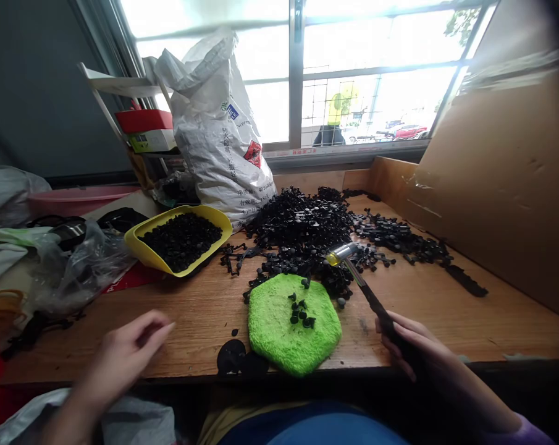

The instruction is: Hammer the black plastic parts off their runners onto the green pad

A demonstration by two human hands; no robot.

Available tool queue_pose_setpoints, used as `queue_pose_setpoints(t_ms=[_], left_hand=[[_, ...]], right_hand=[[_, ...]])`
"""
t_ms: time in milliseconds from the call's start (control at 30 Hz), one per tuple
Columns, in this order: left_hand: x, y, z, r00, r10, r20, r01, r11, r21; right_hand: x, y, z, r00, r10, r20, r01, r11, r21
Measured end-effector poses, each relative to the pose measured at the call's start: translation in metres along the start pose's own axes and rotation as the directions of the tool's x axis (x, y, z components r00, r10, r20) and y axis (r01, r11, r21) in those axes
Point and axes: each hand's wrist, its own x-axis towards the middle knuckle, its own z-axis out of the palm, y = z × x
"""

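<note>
My right hand (pixel 411 346) is wrapped round the dark handle of a small mallet (pixel 372 296). The mallet's metal head has a yellow face and is raised above the table, right of a bright green, roughly hexagonal pad (pixel 279 346). On the pad lie several small black mushroom-headed parts (pixel 300 312). At the left, my left hand (pixel 131 346) hovers near the table's front edge. Its fingers are curled, thumb and forefinger tips close together; anything between them cannot be made out. Behind the pad rises a heap of similar black parts (pixel 302 219), some joined in clusters.
A yellow scoop-shaped tray (pixel 131 240) full of small black pieces stands at the left, before a tall white sack (pixel 218 142). Clear plastic bags (pixel 82 266) clutter the far left. A cardboard sheet (pixel 501 173) walls the right side. Black discs (pixel 231 356) lie at the front edge.
</note>
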Motion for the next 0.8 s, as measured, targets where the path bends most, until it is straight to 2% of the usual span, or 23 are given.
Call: queue_pose_setpoints(t_ms=[67,167,233,300,400,633,800], left_hand=[[0.036,0.037,0.037,0.98,0.181,0.085,-0.171,0.979,-0.11],[0.079,0.082,0.101,0.935,0.335,0.114,-0.313,0.934,-0.172],[0.096,0.098,0.133,0.915,0.377,0.142,-0.363,0.925,-0.114],[0.105,0.103,0.151,0.904,0.379,0.199,-0.384,0.923,-0.015],[0.108,0.093,0.152,0.901,0.348,0.261,-0.382,0.92,0.091],[0.097,0.052,0.104,0.895,0.308,0.323,-0.404,0.866,0.294],[0.086,0.033,0.09,0.891,0.355,0.281,-0.433,0.851,0.296]], right_hand=[[0.001,0.003,-0.002,1.0,-0.002,-0.02,0.002,1.0,0.001],[0.004,0.007,-0.005,1.0,0.002,-0.015,-0.002,1.0,0.004],[0.004,0.007,-0.006,1.0,0.003,0.019,-0.003,1.0,0.01],[0.003,0.006,-0.007,1.0,0.004,0.029,-0.004,1.0,0.021],[0.0,0.002,-0.005,1.0,0.012,0.005,-0.012,0.999,0.037],[-0.003,0.001,-0.004,1.0,-0.011,-0.015,0.011,0.999,0.044],[-0.005,-0.002,0.005,0.997,-0.048,-0.062,0.05,0.998,0.045]])
